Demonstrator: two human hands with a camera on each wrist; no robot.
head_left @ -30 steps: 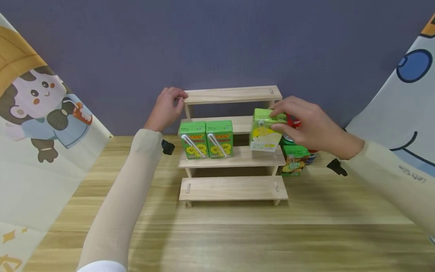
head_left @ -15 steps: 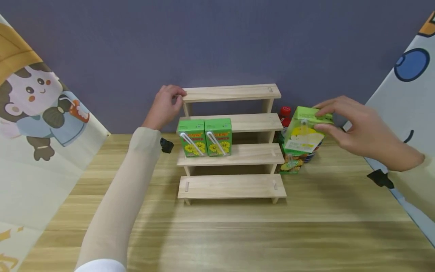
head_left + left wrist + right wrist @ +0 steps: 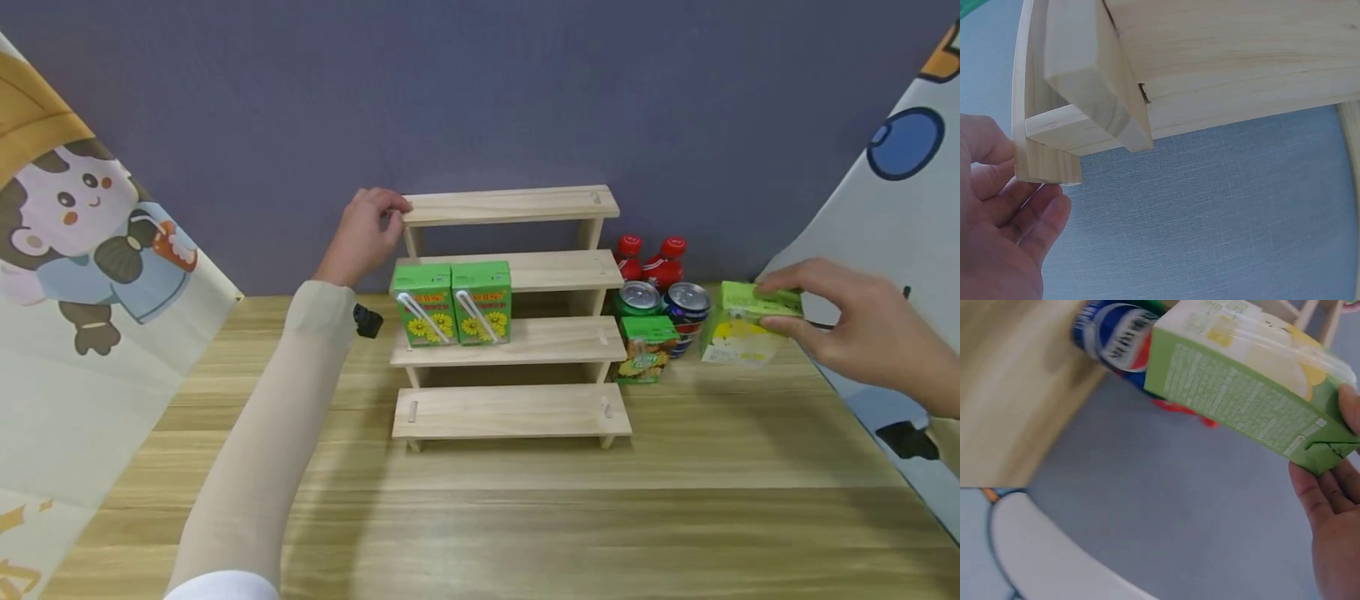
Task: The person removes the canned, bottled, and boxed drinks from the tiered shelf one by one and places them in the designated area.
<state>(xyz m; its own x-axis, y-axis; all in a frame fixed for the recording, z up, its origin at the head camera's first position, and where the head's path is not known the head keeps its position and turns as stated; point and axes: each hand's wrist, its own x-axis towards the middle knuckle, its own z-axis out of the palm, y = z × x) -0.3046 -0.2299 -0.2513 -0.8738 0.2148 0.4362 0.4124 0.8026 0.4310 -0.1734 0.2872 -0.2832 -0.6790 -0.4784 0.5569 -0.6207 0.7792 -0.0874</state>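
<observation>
My right hand (image 3: pixel 862 321) pinches a light green drink carton (image 3: pixel 738 337) with a yellow fruit print by its top, at the right of the head view. In the right wrist view the carton (image 3: pixel 1229 394) fills the upper right, thumb on one face and fingers on the other. The left hand (image 3: pixel 363 237) grips the left end of the top board of a stepped wooden rack (image 3: pixel 510 206); in the left wrist view its fingers (image 3: pixel 1047 215) curl at the board's end. Two green drink cartons with straws, a left one (image 3: pixel 425 307) and a right one (image 3: pixel 482 304), stand side by side on the rack.
Right of the rack stand a green carton (image 3: pixel 645 354), a blue can (image 3: pixel 686 312), a green can (image 3: pixel 637 300) and two red-capped bottles (image 3: pixel 663 265). A grey-blue wall (image 3: pixel 480 100) rises behind the wooden table (image 3: pixel 525 533); printed panels flank both sides.
My right hand has carried the light green carton from over the rack's right end to the right, past the cans, and lowered it. My left hand stays at the top board.
</observation>
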